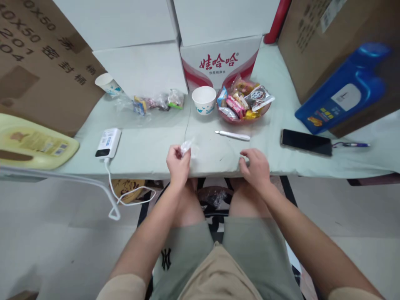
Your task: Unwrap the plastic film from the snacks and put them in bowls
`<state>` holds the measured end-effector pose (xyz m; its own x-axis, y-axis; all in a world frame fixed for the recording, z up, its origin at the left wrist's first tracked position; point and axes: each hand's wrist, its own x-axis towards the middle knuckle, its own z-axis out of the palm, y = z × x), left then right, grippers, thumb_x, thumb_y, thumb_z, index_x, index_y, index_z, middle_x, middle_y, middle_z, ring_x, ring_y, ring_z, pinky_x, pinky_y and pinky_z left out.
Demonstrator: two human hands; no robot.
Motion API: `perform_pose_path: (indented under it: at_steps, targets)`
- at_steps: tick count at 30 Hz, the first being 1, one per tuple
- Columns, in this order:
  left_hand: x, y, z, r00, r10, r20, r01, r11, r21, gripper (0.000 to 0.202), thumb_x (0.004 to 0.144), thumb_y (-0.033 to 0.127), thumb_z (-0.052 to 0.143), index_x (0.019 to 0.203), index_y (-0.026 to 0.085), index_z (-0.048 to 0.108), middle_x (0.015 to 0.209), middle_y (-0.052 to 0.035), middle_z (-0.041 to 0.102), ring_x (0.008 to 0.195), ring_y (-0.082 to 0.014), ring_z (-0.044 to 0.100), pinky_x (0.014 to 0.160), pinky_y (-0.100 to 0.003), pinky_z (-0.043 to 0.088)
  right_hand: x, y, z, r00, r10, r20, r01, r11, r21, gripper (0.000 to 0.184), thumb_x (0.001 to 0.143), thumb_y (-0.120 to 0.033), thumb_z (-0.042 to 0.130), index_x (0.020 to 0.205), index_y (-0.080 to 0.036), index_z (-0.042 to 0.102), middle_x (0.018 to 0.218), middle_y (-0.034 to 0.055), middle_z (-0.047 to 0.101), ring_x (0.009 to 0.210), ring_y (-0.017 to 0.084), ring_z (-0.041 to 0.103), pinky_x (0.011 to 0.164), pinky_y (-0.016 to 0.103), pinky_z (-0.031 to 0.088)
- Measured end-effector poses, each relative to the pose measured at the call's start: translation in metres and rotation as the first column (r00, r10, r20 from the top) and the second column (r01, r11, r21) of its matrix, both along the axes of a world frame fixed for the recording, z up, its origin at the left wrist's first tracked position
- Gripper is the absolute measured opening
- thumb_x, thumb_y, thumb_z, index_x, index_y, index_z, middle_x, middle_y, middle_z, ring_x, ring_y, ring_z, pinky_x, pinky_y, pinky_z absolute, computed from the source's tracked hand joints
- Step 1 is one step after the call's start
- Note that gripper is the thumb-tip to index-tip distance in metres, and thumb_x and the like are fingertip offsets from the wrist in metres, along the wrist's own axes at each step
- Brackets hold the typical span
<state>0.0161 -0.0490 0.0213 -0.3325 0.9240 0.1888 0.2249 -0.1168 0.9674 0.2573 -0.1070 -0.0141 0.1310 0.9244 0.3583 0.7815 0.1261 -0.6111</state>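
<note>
My left hand (177, 161) is closed at the table's front edge, pinching a small clear plastic wrapper (186, 146) that sticks up from its fingers. My right hand (254, 166) rests on the table edge to the right, fingers curled loosely with nothing visible in them. Between and beyond the hands lies a white pen-like tool (233, 135). Farther back stand a white paper cup (204, 99) and a reddish bowl (242, 120) heaped with wrapped snacks.
A white power bank (108, 142) with a cable lies left, a black phone (305, 142) and a blue pen (354, 145) right. Clear bag of sweets (154, 103), second paper cup (107, 84), white cartons (218, 60), cardboard boxes, blue bottle (346, 91), yellow bottle (34, 141) surround the pale green table (140, 154).
</note>
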Motion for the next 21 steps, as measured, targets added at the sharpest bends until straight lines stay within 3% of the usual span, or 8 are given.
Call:
perform_pose_path:
  at_steps: [4,7,9,11,13,15,18,21]
  targets:
    - [0.023,0.098,0.031,0.959,0.102,-0.263,-0.011,0.946,0.325,0.023,0.076,0.005,0.063,0.073,0.020,0.047,0.073,0.0026,0.044,0.074,-0.0141,0.047,0.072,-0.028,0.038,0.009,0.032,-0.016,0.937,0.035,0.347,-0.025,0.999,-0.033,0.025,0.090,-0.020,0.052,0.105,-0.021,0.072,0.104,0.0117,0.069,0.098,0.027,0.056,0.082,0.040,0.036]
    - [0.047,0.171,0.049,0.886,0.051,-0.461,0.139,0.919,0.369,0.023,0.078,0.003,0.063,0.074,0.021,0.048,0.081,-0.0012,0.051,0.093,-0.0206,0.055,0.087,-0.035,0.042,0.004,0.032,-0.020,0.898,0.026,0.439,-0.011,0.999,-0.037,0.025,0.091,-0.021,0.055,0.109,-0.024,0.072,0.109,0.0092,0.069,0.101,0.026,0.054,0.082,0.038,0.032]
    - [0.062,0.213,0.055,0.779,-0.068,-0.623,0.286,0.923,0.257,0.021,0.081,0.007,0.065,0.076,0.023,0.052,0.090,-0.0044,0.058,0.104,-0.0242,0.057,0.092,-0.038,0.043,0.003,0.031,-0.019,0.881,0.024,0.473,-0.005,0.999,-0.042,0.024,0.091,-0.021,0.056,0.109,-0.025,0.072,0.109,0.0077,0.069,0.101,0.025,0.053,0.082,0.037,0.031]
    - [0.071,0.243,0.058,0.593,-0.212,-0.777,0.392,0.919,0.049,0.019,0.078,0.008,0.066,0.076,0.024,0.057,0.093,-0.0059,0.062,0.107,-0.0259,0.058,0.094,-0.037,0.045,0.002,0.030,-0.016,0.865,0.025,0.501,-0.005,0.999,-0.042,0.024,0.092,-0.021,0.056,0.109,-0.025,0.071,0.109,0.0071,0.069,0.101,0.024,0.053,0.082,0.037,0.030]
    - [0.074,0.261,0.062,0.326,-0.393,-0.860,0.396,0.883,-0.254,0.018,0.071,0.007,0.070,0.076,0.022,0.062,0.088,-0.0049,0.065,0.103,-0.0253,0.061,0.094,-0.035,0.047,0.003,0.031,-0.014,0.855,0.022,0.518,-0.004,0.999,-0.036,0.024,0.091,-0.020,0.056,0.109,-0.025,0.071,0.108,0.0070,0.070,0.100,0.023,0.053,0.082,0.036,0.030]
    - [0.074,0.270,0.067,0.156,-0.563,-0.812,0.328,0.805,-0.495,0.015,0.067,0.008,0.069,0.076,0.020,0.067,0.081,-0.0030,0.066,0.096,-0.0235,0.065,0.092,-0.033,0.048,0.003,0.032,-0.013,0.852,0.024,0.524,-0.007,0.999,-0.034,0.024,0.091,-0.020,0.057,0.109,-0.025,0.071,0.108,0.0070,0.070,0.100,0.023,0.053,0.082,0.036,0.030]
    - [0.074,0.276,0.072,0.191,-0.722,-0.664,0.293,0.688,-0.664,0.017,0.071,0.008,0.061,0.080,0.018,0.072,0.074,-0.0023,0.067,0.087,-0.0215,0.069,0.087,-0.033,0.051,0.003,0.032,-0.012,0.850,0.036,0.525,-0.021,0.999,-0.033,0.023,0.090,-0.020,0.058,0.108,-0.025,0.071,0.108,0.0070,0.071,0.101,0.023,0.054,0.081,0.036,0.030]
    - [0.079,0.280,0.064,0.189,-0.732,-0.655,0.323,0.676,-0.662,0.023,0.066,0.005,0.062,0.080,0.019,0.075,0.073,-0.0027,0.067,0.087,-0.0245,0.071,0.088,-0.038,0.052,0.004,0.032,-0.013,0.845,0.045,0.532,-0.032,0.999,-0.034,0.025,0.090,-0.020,0.057,0.111,-0.025,0.071,0.108,0.0074,0.071,0.103,0.024,0.054,0.083,0.036,0.031]
